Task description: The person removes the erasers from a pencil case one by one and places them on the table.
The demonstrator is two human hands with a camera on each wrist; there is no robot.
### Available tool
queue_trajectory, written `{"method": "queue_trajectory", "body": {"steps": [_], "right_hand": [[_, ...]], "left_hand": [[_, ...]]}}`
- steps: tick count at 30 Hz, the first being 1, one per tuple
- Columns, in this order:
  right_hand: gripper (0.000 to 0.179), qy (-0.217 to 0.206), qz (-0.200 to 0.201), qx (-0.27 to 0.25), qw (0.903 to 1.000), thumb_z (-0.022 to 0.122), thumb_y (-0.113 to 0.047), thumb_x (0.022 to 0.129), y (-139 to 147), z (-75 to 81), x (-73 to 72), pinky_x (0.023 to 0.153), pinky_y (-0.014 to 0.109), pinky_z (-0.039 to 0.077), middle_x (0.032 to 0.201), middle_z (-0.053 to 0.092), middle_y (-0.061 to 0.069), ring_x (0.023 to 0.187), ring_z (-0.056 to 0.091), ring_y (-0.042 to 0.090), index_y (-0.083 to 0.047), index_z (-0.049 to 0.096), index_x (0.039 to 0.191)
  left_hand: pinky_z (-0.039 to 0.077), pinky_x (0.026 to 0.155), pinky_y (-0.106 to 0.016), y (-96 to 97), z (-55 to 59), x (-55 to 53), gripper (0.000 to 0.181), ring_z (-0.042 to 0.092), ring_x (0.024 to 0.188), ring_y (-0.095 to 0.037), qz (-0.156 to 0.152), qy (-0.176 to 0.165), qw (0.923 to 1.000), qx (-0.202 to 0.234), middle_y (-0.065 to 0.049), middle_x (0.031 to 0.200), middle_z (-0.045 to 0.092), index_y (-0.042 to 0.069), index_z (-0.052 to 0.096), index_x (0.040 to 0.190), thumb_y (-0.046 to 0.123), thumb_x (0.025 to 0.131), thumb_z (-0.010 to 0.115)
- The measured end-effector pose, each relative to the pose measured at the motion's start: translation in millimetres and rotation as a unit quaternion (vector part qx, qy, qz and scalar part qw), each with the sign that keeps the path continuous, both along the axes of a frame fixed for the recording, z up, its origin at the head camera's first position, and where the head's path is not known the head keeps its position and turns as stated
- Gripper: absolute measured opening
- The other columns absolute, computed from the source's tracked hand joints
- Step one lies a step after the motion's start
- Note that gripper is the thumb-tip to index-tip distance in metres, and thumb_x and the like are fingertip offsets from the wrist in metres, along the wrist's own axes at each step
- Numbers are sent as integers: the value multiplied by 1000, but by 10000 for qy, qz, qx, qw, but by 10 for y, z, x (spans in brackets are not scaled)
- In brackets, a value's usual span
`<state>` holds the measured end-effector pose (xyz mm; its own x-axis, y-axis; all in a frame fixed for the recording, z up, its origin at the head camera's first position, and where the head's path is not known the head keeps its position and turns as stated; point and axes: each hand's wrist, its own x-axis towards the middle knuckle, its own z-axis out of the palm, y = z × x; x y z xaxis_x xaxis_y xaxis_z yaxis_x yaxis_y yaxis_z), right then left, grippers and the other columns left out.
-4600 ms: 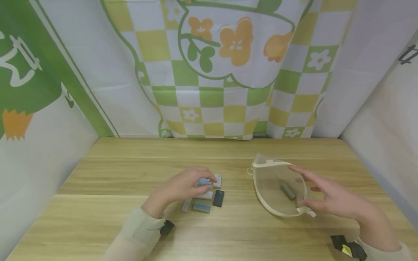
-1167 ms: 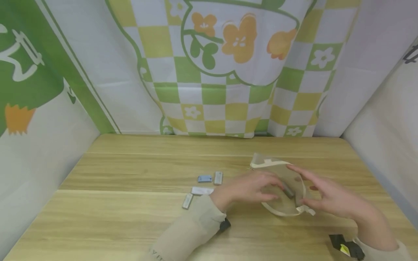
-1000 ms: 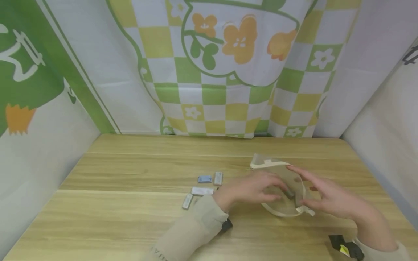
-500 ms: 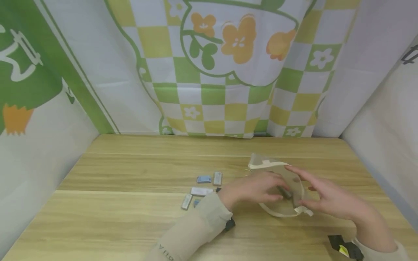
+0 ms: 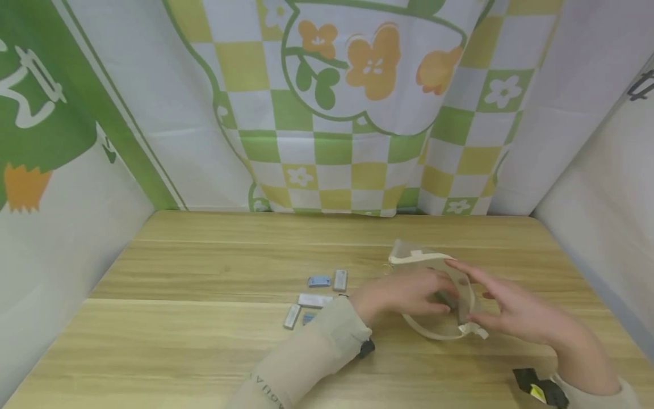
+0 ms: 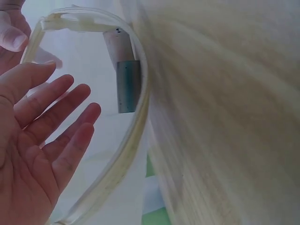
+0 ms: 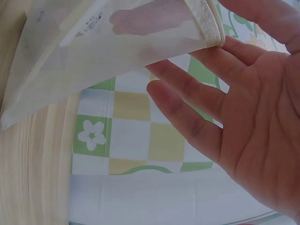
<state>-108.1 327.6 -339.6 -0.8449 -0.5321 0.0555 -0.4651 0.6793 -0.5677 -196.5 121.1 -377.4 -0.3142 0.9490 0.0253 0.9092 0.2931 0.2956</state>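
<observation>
A pale mesh zip pouch (image 5: 426, 334) stands on the table with its mouth held wide. Two small grey blocks lie inside it; one block (image 6: 128, 86) has a teal stripe. My left hand (image 5: 416, 291) reaches into the mouth; in the left wrist view its fingers are spread and slightly bent, with nothing seen in them. My right hand (image 5: 521, 309) touches the pouch's rim, index finger above and thumb below, fingers extended. Left of the pouch lie several small blocks: a blue block (image 5: 319, 281), a whitish block (image 5: 340, 280), a long pale block (image 5: 313, 300), a narrow grey block (image 5: 292, 316).
My left sleeve (image 5: 306, 358) partly covers a bluish block (image 5: 308, 318) and a dark one. The wooden table (image 5: 153, 341) ends at a checked flowered curtain (image 5: 332, 153), with pale fabric walls at both sides.
My left hand has moved from the loose blocks rightward to the pouch, and over the last second slightly deeper into its mouth. My right hand has stayed at the rim.
</observation>
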Motion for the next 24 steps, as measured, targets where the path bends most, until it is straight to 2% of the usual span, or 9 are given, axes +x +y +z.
{"method": "queue_trajectory", "body": {"steps": [5, 8, 14, 17, 24], "right_hand": [[89, 37, -56, -26, 10000, 77, -16, 86, 0, 8, 8, 77, 63, 53, 143, 52, 23, 120, 56, 45, -24, 25, 158], [89, 13, -73, -20, 10000, 77, -17, 86, -1, 11, 10, 77, 63, 53, 142, 53, 23, 120, 56, 46, -24, 25, 158], [89, 84, -43, 96, 9999, 77, -18, 86, 1, 4, -3, 80, 57, 55, 146, 50, 20, 121, 57, 41, -24, 25, 158], [88, 71, -43, 144, 9999, 77, -20, 87, 4, 6, -13, 83, 55, 55, 149, 47, 19, 123, 56, 39, -24, 25, 158], [89, 78, -30, 71, 9999, 77, -19, 86, 19, 7, -4, 80, 55, 54, 145, 52, 19, 121, 57, 40, -24, 24, 158]], "left_hand": [[41, 106, -15, 43, -19, -3, 38, 57, 125, -8, 84, 6, 9998, -195, 3, 134, 63, 16, 62, 133, 27, 97, 63], [41, 106, -15, 51, -19, -5, 38, 57, 126, -8, 155, -117, 9995, -259, 3, 135, 63, 16, 62, 133, 27, 97, 63], [41, 106, -16, 76, -47, -8, 37, 56, 126, -8, 248, -261, 9989, -301, 4, 136, 62, 17, 62, 133, 27, 97, 63], [41, 107, -16, 94, -66, -12, 37, 56, 127, -8, 226, -275, 9990, -277, 3, 136, 62, 17, 62, 132, 26, 97, 63], [38, 110, -17, 121, -95, -27, 36, 55, 129, -10, 210, -345, 9988, -288, 3, 137, 61, 17, 63, 131, 25, 96, 63]]}}
